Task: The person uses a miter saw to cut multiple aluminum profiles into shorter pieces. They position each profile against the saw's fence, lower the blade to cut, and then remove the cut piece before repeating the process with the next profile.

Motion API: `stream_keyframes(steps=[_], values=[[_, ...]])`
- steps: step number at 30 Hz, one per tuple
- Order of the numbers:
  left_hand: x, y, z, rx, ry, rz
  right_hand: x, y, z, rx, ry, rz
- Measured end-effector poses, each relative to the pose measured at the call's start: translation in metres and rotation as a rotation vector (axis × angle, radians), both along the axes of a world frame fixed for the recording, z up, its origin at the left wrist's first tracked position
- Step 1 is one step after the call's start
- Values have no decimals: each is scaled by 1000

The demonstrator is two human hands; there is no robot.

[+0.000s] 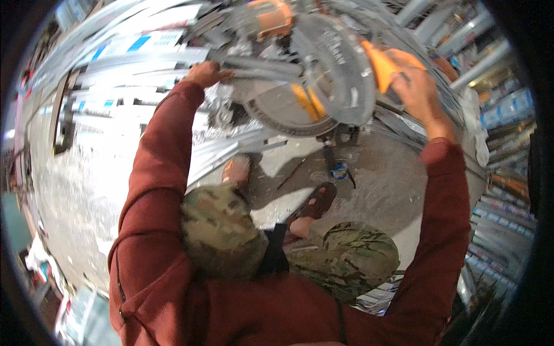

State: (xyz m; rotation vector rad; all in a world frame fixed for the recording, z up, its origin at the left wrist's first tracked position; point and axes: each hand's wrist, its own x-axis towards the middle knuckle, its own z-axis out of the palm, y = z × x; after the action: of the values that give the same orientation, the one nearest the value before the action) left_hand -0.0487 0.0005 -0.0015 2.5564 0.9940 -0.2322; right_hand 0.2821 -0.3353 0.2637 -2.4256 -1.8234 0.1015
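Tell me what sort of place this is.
Likely a metal-cutting workshop: a circular saw with an orange handle, long metallic bars beside it, and stacked lengths along the right edge.

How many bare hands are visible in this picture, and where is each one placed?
2. The left hand is at the grey metal profiles, left of the round saw guard; the right hand is on the orange handle. I see no others.
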Motion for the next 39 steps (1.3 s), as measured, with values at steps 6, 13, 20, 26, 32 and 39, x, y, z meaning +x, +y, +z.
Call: stream_keyframes(steps=[6, 13, 20, 26, 32, 39], values=[[-133, -68, 41, -7, 134, 167, 127, -11, -28, 20, 95, 123], [-360, -200, -1, 29, -125, 271, 242, -55, -27, -79, -437, 357], [-476, -309, -40, -148, 178, 461, 188, -5, -16, -227, 148, -117], [-489, -312, -75, -416, 397, 498, 210, -36, -6, -101, 14, -10], [-391, -262, -86, 79, -99, 484, 172, -22, -7, -85, 259, -31], [-355, -222, -107, 58, 44, 612, 131, -15, -7, 26, 178, -9]])
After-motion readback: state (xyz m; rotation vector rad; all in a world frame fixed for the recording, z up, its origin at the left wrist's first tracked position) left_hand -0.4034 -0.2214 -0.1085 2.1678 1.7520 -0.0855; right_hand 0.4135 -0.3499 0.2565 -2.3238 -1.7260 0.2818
